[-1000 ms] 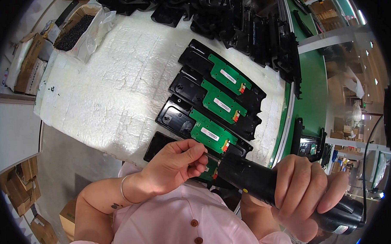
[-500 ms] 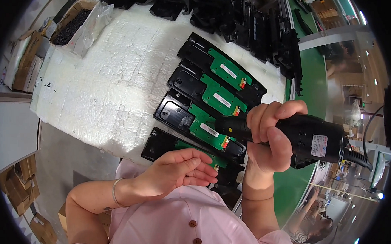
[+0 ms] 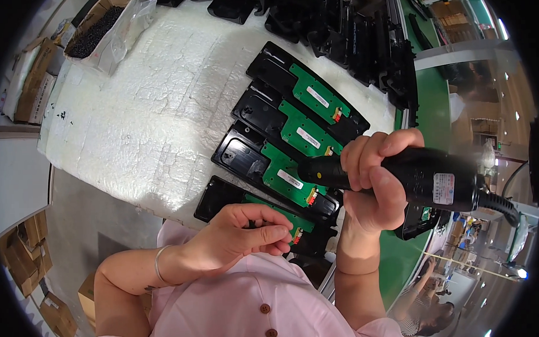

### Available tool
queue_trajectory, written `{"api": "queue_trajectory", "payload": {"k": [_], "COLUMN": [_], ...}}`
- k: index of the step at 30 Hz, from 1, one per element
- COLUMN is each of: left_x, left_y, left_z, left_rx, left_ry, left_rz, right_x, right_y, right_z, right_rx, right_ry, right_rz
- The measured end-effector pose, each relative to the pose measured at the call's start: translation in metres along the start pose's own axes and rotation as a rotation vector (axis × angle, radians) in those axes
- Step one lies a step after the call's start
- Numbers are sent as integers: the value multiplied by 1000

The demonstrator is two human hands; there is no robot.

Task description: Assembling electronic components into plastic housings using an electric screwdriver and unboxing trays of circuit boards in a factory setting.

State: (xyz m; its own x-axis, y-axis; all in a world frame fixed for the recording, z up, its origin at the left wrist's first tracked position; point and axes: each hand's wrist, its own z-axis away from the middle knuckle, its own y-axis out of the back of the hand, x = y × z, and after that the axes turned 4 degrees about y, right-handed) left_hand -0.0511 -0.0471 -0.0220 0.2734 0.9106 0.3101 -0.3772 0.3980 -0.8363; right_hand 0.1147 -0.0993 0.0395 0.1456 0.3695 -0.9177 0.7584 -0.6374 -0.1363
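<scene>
My right hand (image 3: 376, 176) is wrapped round a black electric screwdriver (image 3: 427, 178) with a cord at its back end. The screwdriver's nose points left over a green circuit board (image 3: 275, 168) in a black plastic housing (image 3: 236, 155); where its bit touches is hard to see. My left hand (image 3: 245, 237) is closed, thumb pressed to the fingers, over the nearest housing (image 3: 210, 197). Small dark bits show in the palm, too small to name. Two more black housings, the middle one (image 3: 257, 109) and the farthest one (image 3: 272, 67), lie in the same row, each with a green board.
A box lined with clear plastic (image 3: 120, 46) holds many small black pieces (image 3: 95, 35) at the far left of the white foam-covered table (image 3: 143, 119). Black plastic parts (image 3: 348, 41) are piled along the far right edge. A green surface (image 3: 430, 109) lies to the right, with another person (image 3: 425, 305) beyond.
My left hand's fingers have gone from loosely stretched to curled, with the thumb pressed against them. The screwdriver stays over the same board, its back end slightly shifted to the right.
</scene>
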Motion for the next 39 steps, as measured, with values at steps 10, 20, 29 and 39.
{"api": "queue_trajectory", "payload": {"k": [10,20,29,39], "left_x": [0,-3,-12,-6], "left_y": [-1,-2,-5,-7], "left_z": [-3,-8,-11,-10], "left_rx": [50,40,-12,46], "left_ry": [-56,-88,-75,-78], "left_rz": [148,273,294,232], "right_x": [-2,-71,-80,-81], "right_y": [-5,-4,2,4], "right_z": [5,16,16,20], "right_rx": [-142,-313,-506,-433], "right_ry": [-11,257,185,189], "right_rz": [55,-521,-303,-367]}}
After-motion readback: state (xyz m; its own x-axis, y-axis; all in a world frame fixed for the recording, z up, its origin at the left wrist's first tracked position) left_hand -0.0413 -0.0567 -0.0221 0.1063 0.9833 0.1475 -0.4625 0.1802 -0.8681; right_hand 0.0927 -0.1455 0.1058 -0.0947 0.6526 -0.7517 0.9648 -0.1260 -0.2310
